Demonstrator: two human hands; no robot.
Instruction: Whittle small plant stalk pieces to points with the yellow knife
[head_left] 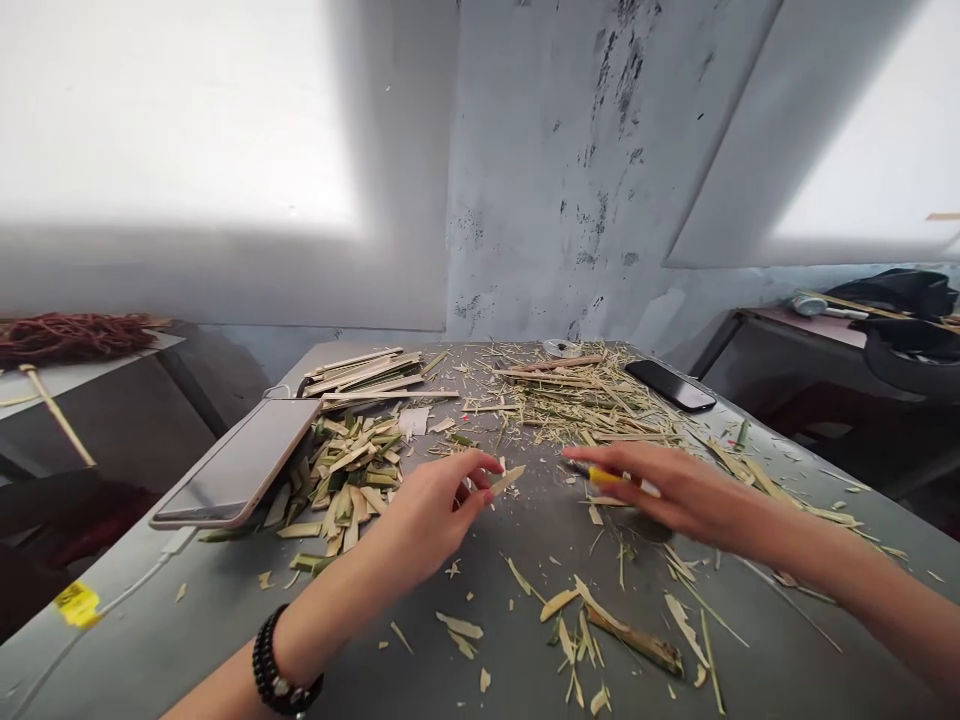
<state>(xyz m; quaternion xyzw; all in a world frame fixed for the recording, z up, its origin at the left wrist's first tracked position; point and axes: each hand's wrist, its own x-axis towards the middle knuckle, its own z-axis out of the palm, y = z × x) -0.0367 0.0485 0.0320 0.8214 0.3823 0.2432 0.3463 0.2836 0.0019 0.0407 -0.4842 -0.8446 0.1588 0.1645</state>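
Observation:
My left hand, with a black bead bracelet at the wrist, is over the middle of the table. Its thumb and fingers pinch a short, pale bamboo strip with a slanted tip. To the right, my right hand is closed around a knife with a yellow handle. A dark narrow part of it points left towards the strip, apart from it. Short cut bamboo pieces lie heaped beyond my left hand. Nearer me, shavings surround a thicker bamboo piece.
A tablet-like device leans at the left, its white cable running along the table edge. Longer bamboo strips lie behind the heap. A black phone rests at the far right beside thin shavings. A wall stands behind.

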